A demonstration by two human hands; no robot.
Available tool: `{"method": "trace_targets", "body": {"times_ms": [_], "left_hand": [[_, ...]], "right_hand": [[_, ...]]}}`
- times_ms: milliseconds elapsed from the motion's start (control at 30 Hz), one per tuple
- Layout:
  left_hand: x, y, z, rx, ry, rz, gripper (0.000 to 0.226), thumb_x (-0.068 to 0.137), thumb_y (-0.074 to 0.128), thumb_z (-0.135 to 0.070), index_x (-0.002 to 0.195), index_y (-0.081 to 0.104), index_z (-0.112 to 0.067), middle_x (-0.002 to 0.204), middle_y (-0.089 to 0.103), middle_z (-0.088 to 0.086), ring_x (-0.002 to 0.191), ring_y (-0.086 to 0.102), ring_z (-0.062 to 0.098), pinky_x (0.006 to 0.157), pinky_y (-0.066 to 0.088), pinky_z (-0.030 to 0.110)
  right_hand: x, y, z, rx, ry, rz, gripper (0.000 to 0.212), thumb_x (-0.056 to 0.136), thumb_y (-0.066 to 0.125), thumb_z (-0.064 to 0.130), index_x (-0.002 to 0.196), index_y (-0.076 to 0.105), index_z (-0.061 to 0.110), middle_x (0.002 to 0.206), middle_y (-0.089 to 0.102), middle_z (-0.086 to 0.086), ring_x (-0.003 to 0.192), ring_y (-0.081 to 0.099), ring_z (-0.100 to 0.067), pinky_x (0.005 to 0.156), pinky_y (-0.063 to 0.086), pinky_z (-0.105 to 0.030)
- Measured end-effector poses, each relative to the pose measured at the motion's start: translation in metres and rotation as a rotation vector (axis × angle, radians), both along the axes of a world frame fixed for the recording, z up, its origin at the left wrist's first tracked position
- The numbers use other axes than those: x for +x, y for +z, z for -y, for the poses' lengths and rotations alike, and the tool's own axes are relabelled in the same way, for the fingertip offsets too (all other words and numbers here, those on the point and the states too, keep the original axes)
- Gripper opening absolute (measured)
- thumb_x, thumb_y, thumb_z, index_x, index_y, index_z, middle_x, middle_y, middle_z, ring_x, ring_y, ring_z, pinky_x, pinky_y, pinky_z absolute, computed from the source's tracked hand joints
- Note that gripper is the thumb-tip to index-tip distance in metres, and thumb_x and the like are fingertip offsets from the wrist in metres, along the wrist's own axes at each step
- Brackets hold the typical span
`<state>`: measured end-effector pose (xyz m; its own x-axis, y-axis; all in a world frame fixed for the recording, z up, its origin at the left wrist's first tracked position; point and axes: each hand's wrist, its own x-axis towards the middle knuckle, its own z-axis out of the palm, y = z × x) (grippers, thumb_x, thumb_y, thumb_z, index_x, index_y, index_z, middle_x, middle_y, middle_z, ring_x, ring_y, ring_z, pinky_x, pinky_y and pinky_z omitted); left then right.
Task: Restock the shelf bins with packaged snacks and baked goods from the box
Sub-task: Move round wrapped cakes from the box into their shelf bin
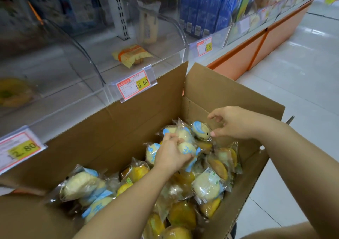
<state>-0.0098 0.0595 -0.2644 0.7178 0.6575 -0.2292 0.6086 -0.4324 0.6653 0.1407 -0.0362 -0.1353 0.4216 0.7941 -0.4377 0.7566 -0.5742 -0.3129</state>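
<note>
One cardboard box (128,125). Within it, at least seven pale buns (207,185) in blue-printed wrappers and at least eight yellow cakes (181,215) in clear wrappers; the heap hides the rest, so no full count. Two hands: left hand (171,156), right hand (233,123). Three clear shelf bins (172,56) nearest the box; farther ones too blurred to count. Middle bin: two packets, one flat yellow-orange packet (132,55) and one upright pale packet (149,27). Left bin: one blurred yellow item (12,92). Three price tags (134,85).

box (128,128) sits right in front of the shelf bins (146,59), wrapped buns (207,185) piled inside it, both hands over the pile, one packet (131,54) lying in the bin behind, price tag (133,86) on that bin's front edge
</note>
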Motion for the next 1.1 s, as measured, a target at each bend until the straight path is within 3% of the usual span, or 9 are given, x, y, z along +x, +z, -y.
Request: {"method": "trace_targets", "body": {"times_ms": [267,500,667,733,800,867,933,1033,1100], "left_hand": [[-0.093,0.072,-0.050,0.141,-0.192,-0.242,0.062,0.070,0.078,-0.048,0.122,0.060,-0.020,0.122,0.041,-0.010,0.105,0.053,0.011,0.093,0.045,0.031],[-0.152,0.046,-0.070,0.084,-0.145,-0.423,0.063,0.069,0.081,-0.048,0.120,0.060,-0.019,0.125,0.040,-0.009,0.105,0.056,0.011,0.092,0.045,0.029],[-0.146,0.036,-0.076,0.106,-0.140,-0.407,0.066,0.068,0.080,-0.050,0.123,0.058,-0.020,0.125,0.039,-0.009,0.102,0.057,0.013,0.089,0.049,0.034],[-0.144,0.034,-0.076,0.106,-0.135,-0.407,0.064,0.069,0.080,-0.050,0.122,0.057,-0.022,0.124,0.038,-0.010,0.100,0.057,0.012,0.086,0.050,0.033],[-0.146,0.031,-0.074,0.102,-0.127,-0.401,0.063,0.069,0.080,-0.049,0.121,0.056,-0.022,0.122,0.037,-0.010,0.098,0.058,0.013,0.085,0.050,0.033],[-0.149,0.029,-0.072,0.107,-0.128,-0.398,0.062,0.070,0.080,-0.048,0.120,0.056,-0.021,0.122,0.036,-0.009,0.094,0.059,0.013,0.085,0.050,0.034],[-0.150,0.029,-0.071,0.118,-0.133,-0.403,0.059,0.070,0.079,-0.048,0.118,0.056,-0.021,0.121,0.036,-0.009,0.090,0.060,0.014,0.083,0.051,0.035],[-0.149,0.031,-0.072,0.136,-0.137,-0.398,0.059,0.070,0.079,-0.047,0.118,0.056,-0.021,0.123,0.036,-0.008,0.091,0.061,0.016,0.083,0.051,0.035],[-0.147,0.033,-0.073,0.145,-0.137,-0.398,0.060,0.071,0.078,-0.047,0.120,0.056,-0.021,0.125,0.035,-0.008,0.094,0.061,0.016,0.082,0.051,0.034]], "right_hand": [[-0.001,-0.010,-0.073,-0.188,0.133,0.127,0.063,0.085,0.069,0.033,0.139,0.045,0.011,0.136,0.051,-0.009,0.124,0.049,-0.026,0.099,0.039,-0.029],[0.013,-0.100,-0.108,-0.399,0.146,0.230,0.066,0.067,0.081,0.035,0.125,0.058,0.012,0.115,0.065,-0.007,0.104,0.062,-0.029,0.092,0.050,-0.041],[0.010,-0.109,-0.102,-0.447,0.120,0.300,0.041,0.076,0.077,0.034,0.098,0.064,0.002,0.100,0.064,-0.012,0.087,0.058,-0.028,0.088,0.052,-0.038],[0.003,-0.113,-0.099,-0.450,0.162,0.336,0.053,0.081,0.073,0.034,0.121,0.055,0.004,0.118,0.062,-0.014,0.101,0.059,-0.031,0.090,0.049,-0.035],[-0.006,-0.123,-0.092,-0.460,0.193,0.446,0.072,0.088,0.063,0.029,0.147,0.026,0.012,0.133,0.053,-0.015,0.122,0.048,-0.033,0.095,0.043,-0.037],[-0.011,-0.129,-0.084,-0.412,0.161,0.559,0.070,0.094,0.050,0.016,0.151,0.010,0.015,0.133,0.052,-0.014,0.127,0.041,-0.033,0.094,0.043,-0.037],[-0.010,-0.125,-0.080,-0.333,0.092,0.605,0.056,0.093,0.043,0.006,0.146,0.024,0.009,0.127,0.057,-0.013,0.125,0.043,-0.031,0.089,0.045,-0.035],[-0.007,-0.115,-0.067,-0.260,-0.010,0.577,0.024,0.090,0.047,0.006,0.113,0.056,0.007,0.115,0.062,-0.013,0.109,0.056,-0.030,0.077,0.044,-0.031],[-0.002,-0.106,-0.058,-0.155,-0.129,0.501,0.010,0.087,0.054,0.010,0.096,0.058,0.008,0.107,0.063,-0.015,0.098,0.060,-0.033,0.073,0.044,-0.031]]}}
